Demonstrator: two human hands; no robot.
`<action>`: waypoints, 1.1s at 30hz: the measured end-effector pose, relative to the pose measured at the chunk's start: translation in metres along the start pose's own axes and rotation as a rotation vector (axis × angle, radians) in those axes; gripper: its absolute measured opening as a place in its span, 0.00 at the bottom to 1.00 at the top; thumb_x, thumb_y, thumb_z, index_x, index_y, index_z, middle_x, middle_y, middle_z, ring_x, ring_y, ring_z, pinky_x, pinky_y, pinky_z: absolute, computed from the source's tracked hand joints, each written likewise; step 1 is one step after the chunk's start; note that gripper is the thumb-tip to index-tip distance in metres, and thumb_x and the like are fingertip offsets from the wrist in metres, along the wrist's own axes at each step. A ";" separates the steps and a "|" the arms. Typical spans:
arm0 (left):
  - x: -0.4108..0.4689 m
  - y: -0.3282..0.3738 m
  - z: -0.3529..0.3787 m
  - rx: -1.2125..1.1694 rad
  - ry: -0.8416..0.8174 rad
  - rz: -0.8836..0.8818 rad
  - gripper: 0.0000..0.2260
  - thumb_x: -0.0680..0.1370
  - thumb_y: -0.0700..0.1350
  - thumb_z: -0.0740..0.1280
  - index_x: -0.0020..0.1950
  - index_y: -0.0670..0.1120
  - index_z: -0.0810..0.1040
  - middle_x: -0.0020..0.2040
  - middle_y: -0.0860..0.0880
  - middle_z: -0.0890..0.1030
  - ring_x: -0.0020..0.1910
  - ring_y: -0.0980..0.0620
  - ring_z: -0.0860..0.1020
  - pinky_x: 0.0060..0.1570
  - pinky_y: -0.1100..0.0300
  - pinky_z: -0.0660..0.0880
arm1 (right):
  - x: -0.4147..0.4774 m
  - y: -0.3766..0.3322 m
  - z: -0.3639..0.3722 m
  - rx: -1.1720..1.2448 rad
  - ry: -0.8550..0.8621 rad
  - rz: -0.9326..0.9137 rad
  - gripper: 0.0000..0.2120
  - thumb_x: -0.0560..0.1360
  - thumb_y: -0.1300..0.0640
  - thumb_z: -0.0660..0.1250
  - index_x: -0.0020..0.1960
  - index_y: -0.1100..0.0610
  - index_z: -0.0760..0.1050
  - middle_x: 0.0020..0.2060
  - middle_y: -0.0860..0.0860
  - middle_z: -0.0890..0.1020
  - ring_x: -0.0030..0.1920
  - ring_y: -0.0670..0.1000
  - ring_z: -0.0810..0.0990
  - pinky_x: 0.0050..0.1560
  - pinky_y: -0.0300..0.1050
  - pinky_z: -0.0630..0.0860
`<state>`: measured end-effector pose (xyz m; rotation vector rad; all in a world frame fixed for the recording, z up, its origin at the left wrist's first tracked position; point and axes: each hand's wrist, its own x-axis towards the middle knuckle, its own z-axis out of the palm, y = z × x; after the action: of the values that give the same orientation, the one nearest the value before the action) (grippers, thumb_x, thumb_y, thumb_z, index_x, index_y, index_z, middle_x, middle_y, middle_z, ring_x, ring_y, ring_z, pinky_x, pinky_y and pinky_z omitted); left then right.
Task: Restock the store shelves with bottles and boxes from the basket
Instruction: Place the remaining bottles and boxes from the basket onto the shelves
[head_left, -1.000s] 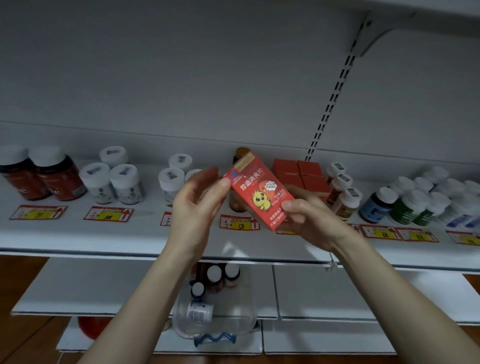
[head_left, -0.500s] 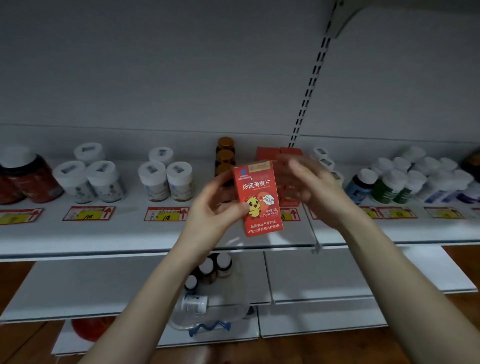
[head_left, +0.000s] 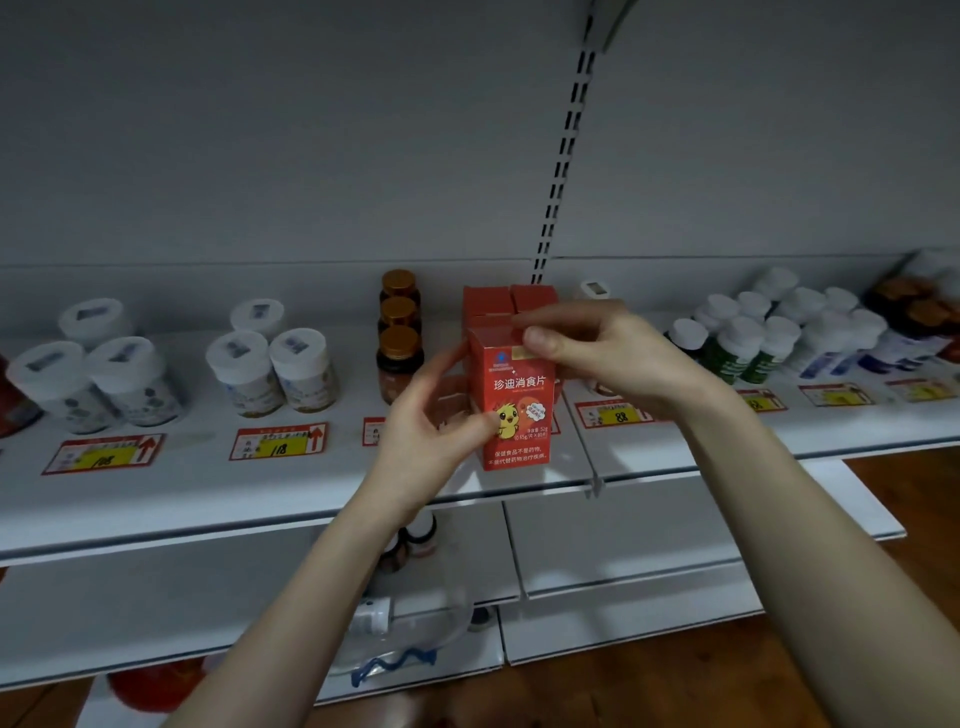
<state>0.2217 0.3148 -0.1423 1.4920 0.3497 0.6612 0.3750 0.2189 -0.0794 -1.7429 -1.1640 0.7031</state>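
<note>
Now, in the head view, the red box (head_left: 514, 405) stands upright at the front of the white shelf (head_left: 208, 493), where a second ago I held it tilted in mid-air. My left hand (head_left: 431, 431) grips its lower left side, thumb on the printed face. My right hand (head_left: 613, 358) pinches its top corner between thumb and curled fingers. At twelve o'clock of the box, just behind it, sits the stack of matching boxes (head_left: 511, 301); at nine o'clock, a file of amber bottles (head_left: 399, 338). Whether its base touches the shelf I cannot tell. I judge the placing nearly done, with only the release left. At six o'clock, low down, the clear basket (head_left: 415, 634) holds more bottles to shelve.
</note>
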 end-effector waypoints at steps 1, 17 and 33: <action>0.001 -0.001 0.002 -0.021 0.004 0.007 0.25 0.71 0.31 0.69 0.61 0.54 0.69 0.53 0.50 0.79 0.51 0.59 0.80 0.50 0.64 0.77 | 0.000 0.001 -0.002 -0.001 0.004 -0.013 0.09 0.70 0.49 0.66 0.51 0.45 0.76 0.47 0.42 0.80 0.46 0.41 0.81 0.45 0.34 0.78; -0.013 -0.119 0.006 1.113 0.009 0.409 0.12 0.73 0.45 0.61 0.48 0.41 0.80 0.47 0.43 0.80 0.49 0.50 0.71 0.51 0.59 0.69 | 0.098 0.005 -0.044 0.061 0.499 -0.284 0.06 0.77 0.60 0.63 0.54 0.58 0.75 0.41 0.44 0.78 0.39 0.34 0.79 0.43 0.33 0.75; -0.013 -0.129 0.001 1.176 -0.014 0.435 0.10 0.75 0.47 0.61 0.50 0.44 0.78 0.50 0.45 0.80 0.53 0.50 0.72 0.54 0.60 0.67 | 0.182 0.038 -0.044 -0.162 0.299 -0.247 0.14 0.77 0.56 0.63 0.60 0.62 0.76 0.54 0.55 0.80 0.52 0.46 0.76 0.47 0.24 0.70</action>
<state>0.2363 0.3126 -0.2708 2.7443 0.4319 0.8314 0.4986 0.3646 -0.0901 -1.7261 -1.2232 0.1954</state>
